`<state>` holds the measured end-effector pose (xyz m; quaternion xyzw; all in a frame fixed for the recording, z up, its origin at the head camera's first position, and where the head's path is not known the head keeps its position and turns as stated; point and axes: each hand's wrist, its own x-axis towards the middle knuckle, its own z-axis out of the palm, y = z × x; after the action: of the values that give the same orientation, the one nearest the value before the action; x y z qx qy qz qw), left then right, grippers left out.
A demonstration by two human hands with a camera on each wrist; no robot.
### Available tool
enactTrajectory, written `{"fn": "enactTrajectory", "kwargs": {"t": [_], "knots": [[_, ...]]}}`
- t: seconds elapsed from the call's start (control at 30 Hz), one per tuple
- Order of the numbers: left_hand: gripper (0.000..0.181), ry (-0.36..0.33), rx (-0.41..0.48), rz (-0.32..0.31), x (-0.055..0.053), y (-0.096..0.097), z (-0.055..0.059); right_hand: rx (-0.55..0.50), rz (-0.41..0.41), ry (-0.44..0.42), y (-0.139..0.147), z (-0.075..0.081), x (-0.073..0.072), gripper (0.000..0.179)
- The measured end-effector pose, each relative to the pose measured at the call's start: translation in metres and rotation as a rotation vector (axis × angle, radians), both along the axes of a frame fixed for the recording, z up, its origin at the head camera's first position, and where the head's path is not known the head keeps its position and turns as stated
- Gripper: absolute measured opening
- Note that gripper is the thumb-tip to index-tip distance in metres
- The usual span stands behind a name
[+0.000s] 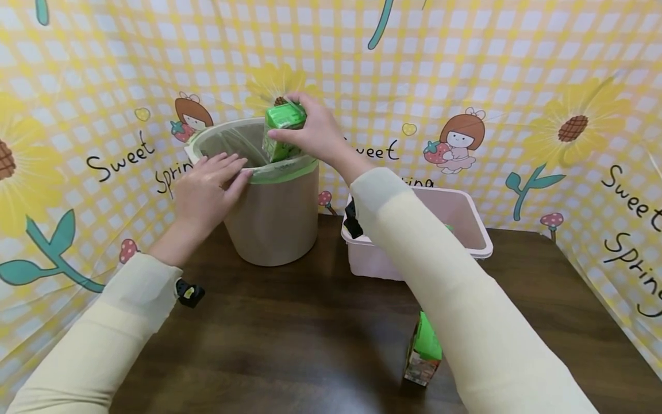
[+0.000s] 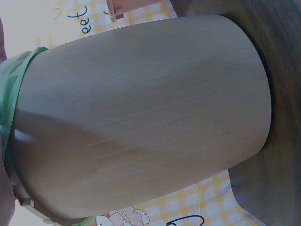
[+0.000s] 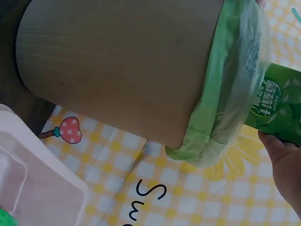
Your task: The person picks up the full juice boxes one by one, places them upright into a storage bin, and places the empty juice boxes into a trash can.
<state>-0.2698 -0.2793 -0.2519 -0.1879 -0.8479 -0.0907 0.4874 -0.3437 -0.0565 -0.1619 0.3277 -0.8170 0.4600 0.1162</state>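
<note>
A beige trash bin (image 1: 274,218) stands at the back of the table, its rim lined with a plastic bag (image 3: 207,103) folded over in a green band. My right hand (image 1: 315,126) grips a green grape juice carton (image 1: 285,118) between thumb and fingers. The carton is tilted, its lower end inside the bin's mouth. In the right wrist view the carton's printed side (image 3: 277,103) shows beside the bag's edge. My left hand (image 1: 207,187) rests on the near left part of the rim, fingers extended over it. The left wrist view is mostly filled by the bin's wall (image 2: 146,117).
Right of the bin stands a pale pink tub (image 1: 476,224), partly behind my right sleeve, with something green inside. A small green-topped carton (image 1: 425,348) stands upright near the front, beside my right forearm. A yellow checked cloth (image 1: 351,52) hangs around the dark wooden table (image 1: 269,339).
</note>
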Motion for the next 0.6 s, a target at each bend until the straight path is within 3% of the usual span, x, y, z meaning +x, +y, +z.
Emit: {"fn": "enactTrajectory", "kwargs": {"t": [0.3, 0.6], "knots": [[0.034, -0.018, 0.001, 0.001, 0.000, 0.000, 0.001, 0.041, 0.009, -0.036, -0.009, -0.002, -0.005, 0.072], [0.033, -0.003, 0.000, -0.003, 0.000, 0.001, 0.001, 0.213, -0.009, -0.016, -0.013, -0.006, -0.009, 0.082]]}}
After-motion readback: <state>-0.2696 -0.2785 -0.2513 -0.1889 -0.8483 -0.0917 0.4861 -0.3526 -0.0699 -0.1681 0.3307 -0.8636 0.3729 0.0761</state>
